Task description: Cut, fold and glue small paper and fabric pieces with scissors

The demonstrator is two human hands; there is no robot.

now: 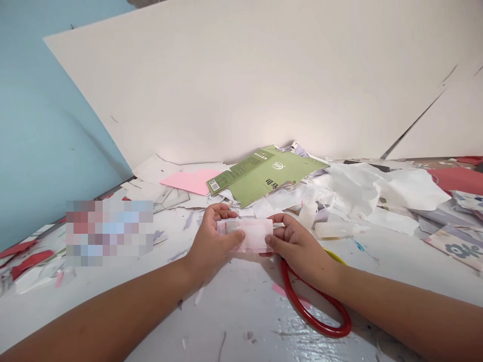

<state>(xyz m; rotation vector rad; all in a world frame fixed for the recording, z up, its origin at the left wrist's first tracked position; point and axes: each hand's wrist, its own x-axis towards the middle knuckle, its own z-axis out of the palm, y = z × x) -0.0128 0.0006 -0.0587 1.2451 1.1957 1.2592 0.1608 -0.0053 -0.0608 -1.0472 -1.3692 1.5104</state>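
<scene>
Both of my hands hold a small pale pink paper piece [253, 234] just above the white table, in the middle of the view. My left hand [212, 240] pinches its left end between thumb and fingers. My right hand [295, 241] grips its right end, fingers curled round the edge. A red scissor handle loop [316, 314] lies on the table under my right wrist, with a bit of yellow beside it.
A flattened green carton [267, 173] and a pink sheet [190, 181] lie behind my hands. Crumpled white paper [362, 188] and a glue bottle [335, 230] sit at right. Red scraps [28, 259] litter the left edge. A large white board [264, 75] leans at the back.
</scene>
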